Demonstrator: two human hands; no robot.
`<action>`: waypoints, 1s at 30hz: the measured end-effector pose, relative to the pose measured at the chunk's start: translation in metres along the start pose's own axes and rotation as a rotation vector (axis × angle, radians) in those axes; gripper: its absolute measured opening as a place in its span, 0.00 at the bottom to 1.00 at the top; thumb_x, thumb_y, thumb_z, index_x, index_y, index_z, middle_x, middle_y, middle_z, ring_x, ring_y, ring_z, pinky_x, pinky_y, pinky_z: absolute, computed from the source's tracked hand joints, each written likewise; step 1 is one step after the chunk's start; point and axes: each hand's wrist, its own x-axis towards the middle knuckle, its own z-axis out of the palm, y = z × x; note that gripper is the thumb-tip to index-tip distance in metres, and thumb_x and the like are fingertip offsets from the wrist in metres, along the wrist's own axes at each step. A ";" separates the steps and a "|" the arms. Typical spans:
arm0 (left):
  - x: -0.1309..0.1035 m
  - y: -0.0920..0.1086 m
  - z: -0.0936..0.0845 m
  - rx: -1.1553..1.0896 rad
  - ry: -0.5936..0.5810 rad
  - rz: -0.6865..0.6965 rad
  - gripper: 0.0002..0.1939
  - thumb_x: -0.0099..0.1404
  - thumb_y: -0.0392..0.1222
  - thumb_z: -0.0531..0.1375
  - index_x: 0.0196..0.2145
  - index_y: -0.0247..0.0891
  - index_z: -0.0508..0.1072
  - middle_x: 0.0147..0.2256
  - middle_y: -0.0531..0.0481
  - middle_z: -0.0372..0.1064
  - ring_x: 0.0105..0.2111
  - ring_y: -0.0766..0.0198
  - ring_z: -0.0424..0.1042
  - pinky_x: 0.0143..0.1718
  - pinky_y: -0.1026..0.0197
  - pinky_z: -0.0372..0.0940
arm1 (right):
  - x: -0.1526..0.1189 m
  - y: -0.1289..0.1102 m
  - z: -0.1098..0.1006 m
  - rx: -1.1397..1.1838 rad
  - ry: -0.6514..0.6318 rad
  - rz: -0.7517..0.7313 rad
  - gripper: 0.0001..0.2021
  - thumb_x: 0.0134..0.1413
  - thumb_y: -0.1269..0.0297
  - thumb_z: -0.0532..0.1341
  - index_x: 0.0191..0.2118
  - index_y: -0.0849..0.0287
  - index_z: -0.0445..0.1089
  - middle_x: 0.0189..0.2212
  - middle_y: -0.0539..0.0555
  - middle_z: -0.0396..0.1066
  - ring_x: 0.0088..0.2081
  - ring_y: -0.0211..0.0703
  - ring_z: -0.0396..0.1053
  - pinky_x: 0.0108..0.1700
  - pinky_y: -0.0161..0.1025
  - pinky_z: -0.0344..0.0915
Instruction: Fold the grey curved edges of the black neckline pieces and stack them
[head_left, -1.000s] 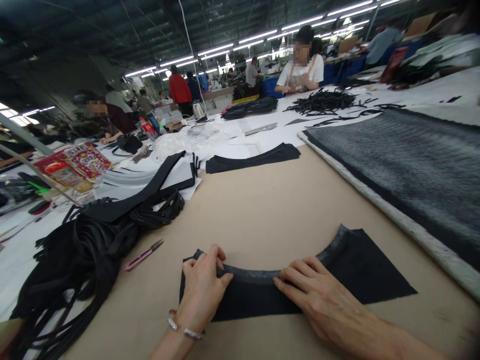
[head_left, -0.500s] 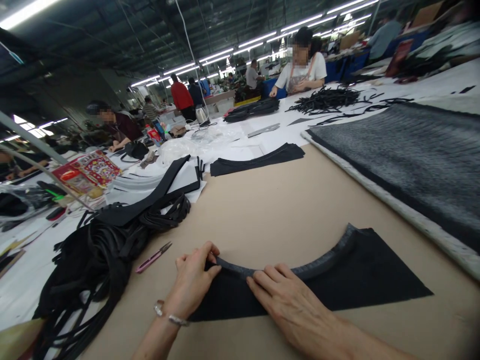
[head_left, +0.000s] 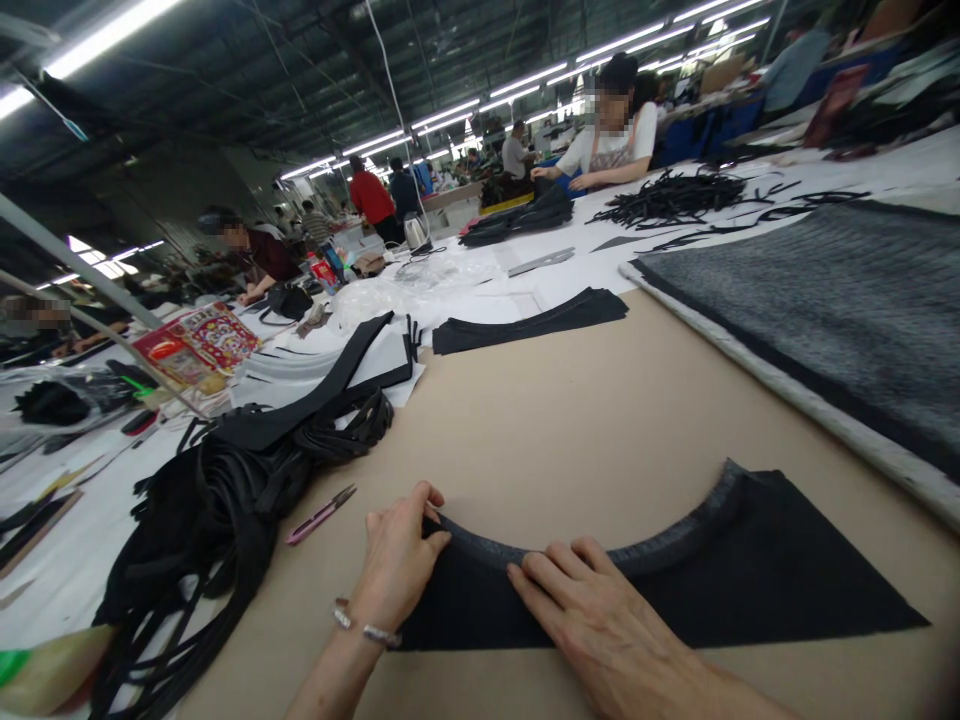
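A black fabric piece (head_left: 750, 590) with a concave upper edge lies flat in front of me. Along that curve runs a narrow greyish strip (head_left: 679, 532). My left hand (head_left: 397, 560), with a metal bracelet at the wrist, pinches the left tip of the piece between thumb and fingers. Near the middle of the curve my right hand (head_left: 592, 610) lies flat, fingertips pressing on the strip and the fabric beside it. Pink-handled thread snips (head_left: 321, 515) rest on the tan surface left of my left hand.
Black strips and bands (head_left: 225, 500) are heaped at the left. Another stack of curved black pieces (head_left: 529, 322) lies farther back. A thick grey fabric layer (head_left: 840, 300) covers the right side. Across the table, a person (head_left: 611, 140) handles a dark fabric pile (head_left: 525, 218).
The whole view has shifted, so things appear farther right. My hands keep nearly the same hold on the black fabric. The person opposite has brought a hand onto the dark pile.
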 end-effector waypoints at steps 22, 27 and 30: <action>-0.038 -0.039 0.019 0.203 0.390 0.364 0.18 0.68 0.32 0.48 0.49 0.47 0.70 0.45 0.47 0.69 0.47 0.59 0.67 0.47 0.53 0.55 | 0.004 -0.001 -0.006 -0.013 -0.013 0.009 0.20 0.50 0.72 0.59 0.51 0.61 0.63 0.39 0.52 0.65 0.38 0.44 0.58 0.45 0.44 0.50; -0.032 -0.037 0.015 0.204 0.354 0.316 0.20 0.67 0.32 0.48 0.49 0.50 0.70 0.45 0.47 0.68 0.47 0.58 0.67 0.46 0.53 0.55 | 0.004 -0.001 -0.002 -0.023 -0.010 0.011 0.19 0.51 0.72 0.59 0.51 0.61 0.63 0.40 0.52 0.65 0.38 0.44 0.58 0.45 0.45 0.49; -0.027 -0.033 0.010 0.185 0.314 0.264 0.18 0.67 0.34 0.49 0.48 0.50 0.71 0.44 0.48 0.67 0.45 0.59 0.67 0.45 0.52 0.55 | 0.003 0.000 -0.001 -0.025 -0.014 0.008 0.20 0.51 0.72 0.60 0.51 0.61 0.63 0.40 0.53 0.65 0.39 0.44 0.58 0.45 0.45 0.49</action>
